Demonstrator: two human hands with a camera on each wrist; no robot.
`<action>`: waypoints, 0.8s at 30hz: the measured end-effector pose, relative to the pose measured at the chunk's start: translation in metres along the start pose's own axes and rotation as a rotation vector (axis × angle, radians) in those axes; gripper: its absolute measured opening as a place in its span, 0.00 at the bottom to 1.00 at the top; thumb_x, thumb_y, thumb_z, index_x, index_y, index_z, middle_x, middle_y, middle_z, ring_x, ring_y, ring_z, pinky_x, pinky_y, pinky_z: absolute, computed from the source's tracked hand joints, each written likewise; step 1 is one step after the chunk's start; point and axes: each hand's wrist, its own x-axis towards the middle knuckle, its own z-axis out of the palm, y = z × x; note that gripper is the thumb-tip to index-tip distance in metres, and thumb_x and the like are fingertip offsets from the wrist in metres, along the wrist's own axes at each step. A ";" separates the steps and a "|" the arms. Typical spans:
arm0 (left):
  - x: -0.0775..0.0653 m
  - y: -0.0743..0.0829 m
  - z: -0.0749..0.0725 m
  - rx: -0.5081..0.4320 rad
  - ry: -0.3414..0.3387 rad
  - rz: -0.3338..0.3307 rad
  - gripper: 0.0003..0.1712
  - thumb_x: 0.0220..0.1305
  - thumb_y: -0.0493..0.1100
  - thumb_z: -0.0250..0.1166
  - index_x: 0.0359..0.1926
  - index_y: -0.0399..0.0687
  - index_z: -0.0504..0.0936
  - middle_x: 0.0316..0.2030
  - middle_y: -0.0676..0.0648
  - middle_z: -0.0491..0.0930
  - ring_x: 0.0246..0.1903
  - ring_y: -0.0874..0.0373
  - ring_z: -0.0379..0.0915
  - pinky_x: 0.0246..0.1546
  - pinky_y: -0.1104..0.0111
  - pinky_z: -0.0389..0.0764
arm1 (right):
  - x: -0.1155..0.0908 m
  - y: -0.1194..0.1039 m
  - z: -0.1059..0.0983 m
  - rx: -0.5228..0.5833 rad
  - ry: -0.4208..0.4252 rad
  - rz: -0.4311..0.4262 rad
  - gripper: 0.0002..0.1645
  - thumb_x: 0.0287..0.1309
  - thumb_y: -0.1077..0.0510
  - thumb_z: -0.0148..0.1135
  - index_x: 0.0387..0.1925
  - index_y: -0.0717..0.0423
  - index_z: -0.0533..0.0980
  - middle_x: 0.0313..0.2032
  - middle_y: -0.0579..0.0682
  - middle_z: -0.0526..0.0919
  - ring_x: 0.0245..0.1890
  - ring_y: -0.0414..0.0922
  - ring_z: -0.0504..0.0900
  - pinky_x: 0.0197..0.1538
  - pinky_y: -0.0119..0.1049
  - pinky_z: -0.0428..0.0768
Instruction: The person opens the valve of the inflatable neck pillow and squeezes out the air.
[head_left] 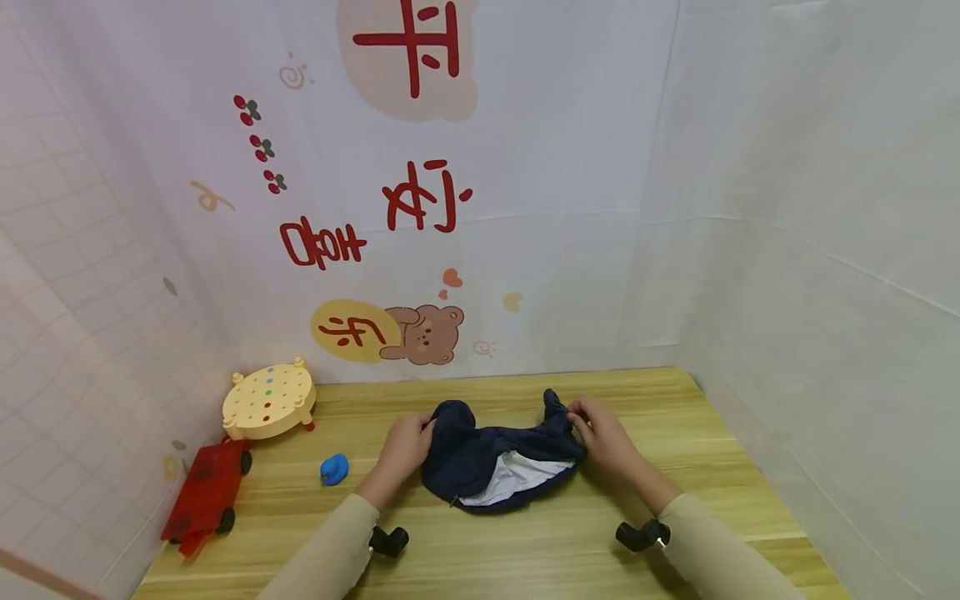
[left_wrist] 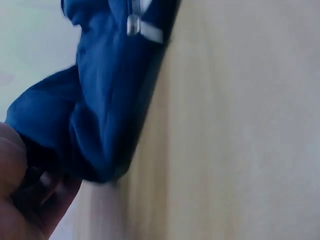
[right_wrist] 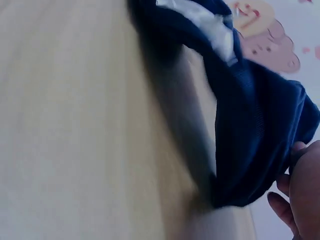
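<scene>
A limp navy cloth bag (head_left: 465,458), or something like one, spans the gap between the two hands above the wooden table. Its opening shows a white lining (head_left: 517,477), and a metal zipper pull (left_wrist: 133,25) hangs on it in the left wrist view. The left hand (head_left: 405,450) pinches the cloth at its left end. At the other end the right hand (head_left: 603,437) grips a bunched corner between thumb and fingers. In the right wrist view the navy cloth (right_wrist: 250,130) sags from the fingertips, with a shadow on the table below.
On the left of the wooden table (head_left: 525,558) stand a yellow pegged board on short legs (head_left: 270,400) and a red toy vehicle (head_left: 206,492). A small blue object (head_left: 334,469) lies left of the left hand. White printed curtains (head_left: 555,250) enclose the back and sides.
</scene>
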 end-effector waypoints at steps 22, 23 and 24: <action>-0.006 0.061 -0.015 0.070 0.209 -0.168 0.16 0.71 0.44 0.78 0.46 0.42 0.79 0.43 0.43 0.73 0.43 0.47 0.73 0.46 0.51 0.77 | 0.003 -0.026 0.004 -0.045 0.082 -0.100 0.16 0.67 0.72 0.73 0.54 0.66 0.79 0.40 0.49 0.82 0.37 0.43 0.82 0.39 0.40 0.84; -0.007 0.068 -0.012 0.095 0.202 -0.145 0.16 0.70 0.44 0.79 0.44 0.43 0.80 0.43 0.44 0.73 0.44 0.46 0.73 0.47 0.50 0.77 | 0.003 -0.030 0.008 -0.056 0.084 -0.104 0.17 0.67 0.71 0.73 0.53 0.66 0.79 0.40 0.50 0.82 0.38 0.44 0.82 0.40 0.42 0.84; -0.008 0.074 -0.007 0.126 0.186 -0.128 0.16 0.69 0.46 0.80 0.44 0.45 0.81 0.43 0.44 0.74 0.46 0.46 0.73 0.49 0.50 0.78 | 0.003 -0.032 0.011 -0.063 0.079 -0.108 0.17 0.66 0.71 0.74 0.53 0.65 0.79 0.41 0.50 0.83 0.40 0.46 0.83 0.42 0.44 0.84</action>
